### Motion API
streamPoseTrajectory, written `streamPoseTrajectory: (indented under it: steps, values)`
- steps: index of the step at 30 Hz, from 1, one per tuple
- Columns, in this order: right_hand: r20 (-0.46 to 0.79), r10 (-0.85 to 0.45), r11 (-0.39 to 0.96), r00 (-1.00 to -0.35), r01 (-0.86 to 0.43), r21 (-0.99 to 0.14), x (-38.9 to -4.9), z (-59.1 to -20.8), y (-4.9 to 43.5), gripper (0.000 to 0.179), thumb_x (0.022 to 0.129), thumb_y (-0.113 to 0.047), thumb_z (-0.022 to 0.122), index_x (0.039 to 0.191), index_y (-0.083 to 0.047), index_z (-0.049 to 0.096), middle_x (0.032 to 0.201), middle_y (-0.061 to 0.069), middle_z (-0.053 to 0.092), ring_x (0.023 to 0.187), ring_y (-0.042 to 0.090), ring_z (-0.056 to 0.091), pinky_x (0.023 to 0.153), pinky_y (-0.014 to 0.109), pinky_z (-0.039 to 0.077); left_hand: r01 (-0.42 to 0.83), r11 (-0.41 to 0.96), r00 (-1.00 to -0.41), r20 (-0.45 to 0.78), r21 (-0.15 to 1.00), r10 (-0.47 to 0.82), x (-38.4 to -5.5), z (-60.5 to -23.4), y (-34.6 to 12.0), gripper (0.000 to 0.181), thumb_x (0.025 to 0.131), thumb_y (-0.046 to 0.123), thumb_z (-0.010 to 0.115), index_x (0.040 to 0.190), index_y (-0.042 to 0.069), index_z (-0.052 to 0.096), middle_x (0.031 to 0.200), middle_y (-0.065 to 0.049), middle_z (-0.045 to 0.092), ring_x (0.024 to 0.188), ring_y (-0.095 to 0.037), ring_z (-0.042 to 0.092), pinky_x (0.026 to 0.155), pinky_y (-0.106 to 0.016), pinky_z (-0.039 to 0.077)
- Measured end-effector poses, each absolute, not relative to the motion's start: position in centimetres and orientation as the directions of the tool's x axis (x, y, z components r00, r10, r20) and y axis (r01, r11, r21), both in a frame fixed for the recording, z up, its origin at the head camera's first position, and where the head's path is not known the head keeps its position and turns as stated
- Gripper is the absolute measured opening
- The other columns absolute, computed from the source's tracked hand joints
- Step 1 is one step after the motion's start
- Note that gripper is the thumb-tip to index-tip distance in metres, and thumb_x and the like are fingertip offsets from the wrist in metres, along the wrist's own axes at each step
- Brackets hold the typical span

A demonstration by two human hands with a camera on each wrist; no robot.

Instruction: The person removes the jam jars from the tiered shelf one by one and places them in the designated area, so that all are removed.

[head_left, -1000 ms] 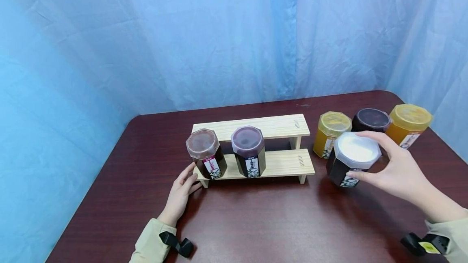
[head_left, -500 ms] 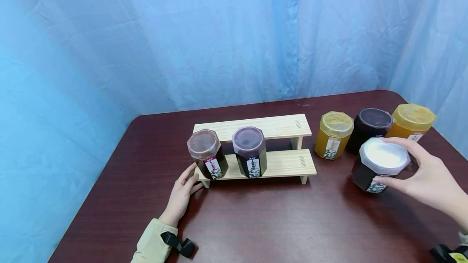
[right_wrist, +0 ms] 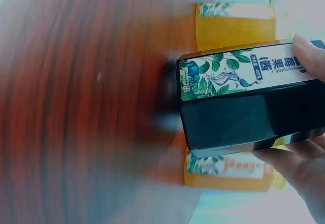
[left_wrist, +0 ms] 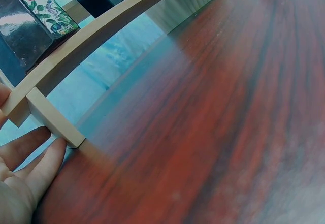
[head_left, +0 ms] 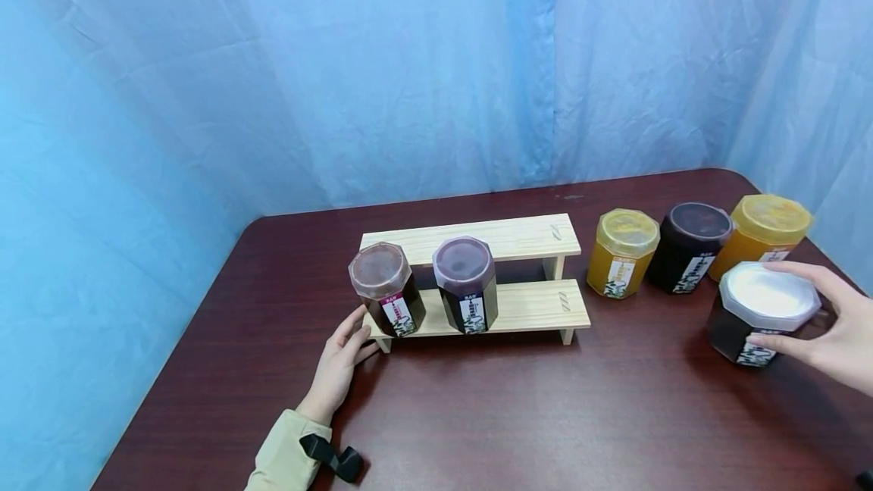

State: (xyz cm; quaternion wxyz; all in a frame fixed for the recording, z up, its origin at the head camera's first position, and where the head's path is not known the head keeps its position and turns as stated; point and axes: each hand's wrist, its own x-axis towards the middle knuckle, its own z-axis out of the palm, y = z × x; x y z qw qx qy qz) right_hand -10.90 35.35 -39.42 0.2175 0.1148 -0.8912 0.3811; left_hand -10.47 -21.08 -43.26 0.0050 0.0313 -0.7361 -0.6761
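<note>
Pale blue curtains [head_left: 409, 82] hang behind a dark reddish-brown wooden surface [head_left: 511, 415]. From the head view, I see a two-tier light-wood shelf [head_left: 539, 305], its lower tier carrying an octagonal dark jar with a brownish clear lid [head_left: 387, 286] and, beside it, an octagonal dark jar with a purple lid [head_left: 465, 286]. The left hand [head_left: 337, 358] has its fingers apart, touching the shelf's left end. Over at the right, the right hand [head_left: 835, 324] has its grip clamped on an octagonal dark jar with a white lid [head_left: 753, 309], in front of a yellow jar [head_left: 622, 254], a black jar with a dark purple lid [head_left: 689, 248] and an orange-yellow jar [head_left: 757, 237]. Through the left wrist view, fingertips meet the pale wooden leg [left_wrist: 53, 120] under the lower tier. By the right wrist view, thumb and fingers press opposite sides of the held jar, its leafy label [right_wrist: 228, 74] showing; whether its base touches the surface, I cannot tell.
</note>
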Motion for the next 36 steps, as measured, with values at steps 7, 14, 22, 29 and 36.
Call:
streamPoseTrajectory:
  steps: [7, 14, 22, 29, 36]
  values:
    - [0.491, -0.015, 0.665, -0.871, -0.375, -0.646, -11.2, -40.0, 37.0, 0.103, 0.041, 0.015, 0.088, 0.134, -0.006, 0.049, 0.113, -0.032, 0.039, 0.084, -0.020, 0.041, 0.050, 0.003, 0.039, -0.060, 0.059, -0.998, -0.058, 0.996, -0.035, -10.6, -43.4, -21.2, 0.052, 0.098, 0.010, 0.044, 0.145, -0.005, 0.028, 0.143, -0.028, 0.033, 0.095, 0.005, 0.057, 0.085, -0.021, 0.051]
    - [0.535, -0.001, 0.675, -0.845, -0.395, -0.623, -11.2, -39.6, 37.7, 0.103, 0.039, 0.004, 0.092, 0.134, -0.004, 0.051, 0.110, -0.032, 0.041, 0.083, -0.021, 0.040, 0.051, 0.001, 0.037, -0.071, 0.083, -0.997, -0.068, 0.994, -0.036, -10.7, -43.2, -21.1, 0.051, 0.099, 0.013, 0.045, 0.146, -0.002, 0.029, 0.148, -0.022, 0.029, 0.120, -0.017, 0.047, 0.087, -0.022, 0.051]
    - [0.540, -0.049, 0.582, -0.840, -0.464, -0.668, -12.5, -40.9, 40.4, 0.097, 0.039, 0.020, 0.085, 0.128, -0.005, 0.058, 0.114, -0.028, 0.050, 0.079, -0.019, 0.045, 0.048, 0.003, 0.041, -0.075, 0.079, -0.997, -0.072, 0.994, -0.037, -10.8, -43.2, -21.0, 0.051, 0.099, 0.011, 0.044, 0.146, -0.002, 0.029, 0.149, -0.022, 0.029, 0.130, -0.032, 0.035, 0.087, -0.021, 0.051]
    - [0.519, -0.134, 0.583, -0.844, -0.491, -0.648, -13.5, -41.1, 41.8, 0.099, 0.036, 0.022, 0.083, 0.128, -0.006, 0.058, 0.116, -0.029, 0.050, 0.081, -0.019, 0.047, 0.053, 0.001, 0.040, -0.070, 0.072, -0.997, -0.069, 0.995, -0.027, -10.9, -43.2, -21.0, 0.051, 0.099, 0.011, 0.044, 0.146, -0.002, 0.029, 0.149, -0.022, 0.027, 0.133, -0.033, 0.031, 0.088, -0.022, 0.050]
    - [0.537, -0.203, 0.657, -0.819, -0.521, -0.545, -14.2, -40.9, 42.9, 0.107, 0.037, 0.020, 0.083, 0.134, -0.016, 0.055, 0.120, -0.036, 0.045, 0.099, -0.018, 0.042, 0.069, -0.003, 0.033, -0.055, 0.074, -0.998, -0.053, 0.996, -0.025, -11.0, -43.2, -21.0, 0.051, 0.099, 0.012, 0.045, 0.145, -0.002, 0.030, 0.146, -0.024, 0.031, 0.106, -0.002, 0.054, 0.086, -0.021, 0.051]
